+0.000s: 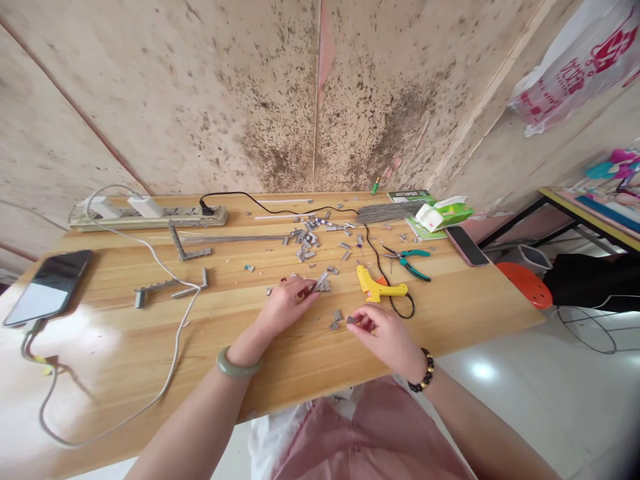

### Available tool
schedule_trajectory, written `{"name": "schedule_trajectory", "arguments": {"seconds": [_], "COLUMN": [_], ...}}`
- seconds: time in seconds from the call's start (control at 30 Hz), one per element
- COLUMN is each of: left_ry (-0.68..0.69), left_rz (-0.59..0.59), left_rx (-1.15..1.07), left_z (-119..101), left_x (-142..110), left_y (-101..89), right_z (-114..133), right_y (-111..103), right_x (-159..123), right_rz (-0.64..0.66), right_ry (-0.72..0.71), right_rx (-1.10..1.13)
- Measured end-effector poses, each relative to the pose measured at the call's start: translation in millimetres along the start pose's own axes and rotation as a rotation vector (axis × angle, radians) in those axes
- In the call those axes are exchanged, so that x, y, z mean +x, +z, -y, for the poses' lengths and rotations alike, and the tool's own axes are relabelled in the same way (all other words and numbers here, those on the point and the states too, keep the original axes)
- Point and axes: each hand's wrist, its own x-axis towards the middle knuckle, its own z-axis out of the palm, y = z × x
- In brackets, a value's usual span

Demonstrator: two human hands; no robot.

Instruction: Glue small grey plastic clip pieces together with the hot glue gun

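Note:
My left hand [289, 303] is closed on a slim silver-grey strip [321, 281] that sticks up and to the right from its fingers; its exact kind is unclear. Between the thumb and fingers of my right hand [383, 331] is a small grey block [351, 321]. Just left of that hand, a few loose grey blocks [337, 315] lie on the wooden table [280, 377]. Beyond my left fingers are several more blocks, partly covered by the hand. A yellow hot glue gun [380, 288] rests close above my right hand, its nozzle pointing away.
Teal-handled pliers [414, 264], a phone [467, 245] and a tissue pack [445, 215] lie at the right. A heap of grey blocks [306, 239] spreads mid-table. At the left are joined grey pieces [165, 287], a white cable [176, 347], a power strip [185, 217] and another phone [49, 287].

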Motion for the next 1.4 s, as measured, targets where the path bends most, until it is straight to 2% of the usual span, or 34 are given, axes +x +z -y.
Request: {"name": "schedule_trajectory", "arguments": {"seconds": [0.1,0.27,0.4,0.57,0.77,0.87,1.03,1.2,1.3,1.4], "left_ry": [-0.004,0.010,0.009,0.011,0.004,0.001,-0.001,-0.006,-0.003,0.002], "left_rz": [-0.011,-0.004,-0.007,-0.016,-0.006,-0.004,0.002,0.005,0.010,-0.001], "left_rx": [0.006,-0.001,-0.006,-0.007,0.003,-0.011,-0.009,-0.017,-0.013,-0.005], "left_z": [1,1,0,3,3,2,2,3,1,0], "left_x": [0,1,1,1,0,0,1,0,0,0], "left_y": [0.5,-0.3,-1.0,0.8,1.2,0.2,0.2,-0.4,-1.3,-0.9], "right_z": [2,-4,-10,-8,0,4,1,-11,-14,-13], "right_y": [-1,16,21,7,-18,-23,-13,9,18,20], "right_x": [2,3,10,14,17,23,34,28,22,28], "right_rz": [-0.025,0.183,0.159,0.182,0.274,0.293,0.315,0.356,0.430,0.413], "right_ry": [0.034,0.230,0.296,0.260,0.123,0.083,0.196,0.303,0.317,0.277], "right_rx": [0.197,0.637,0.787,0.824,0.619,0.604,0.782,0.746,0.797,0.734]}}
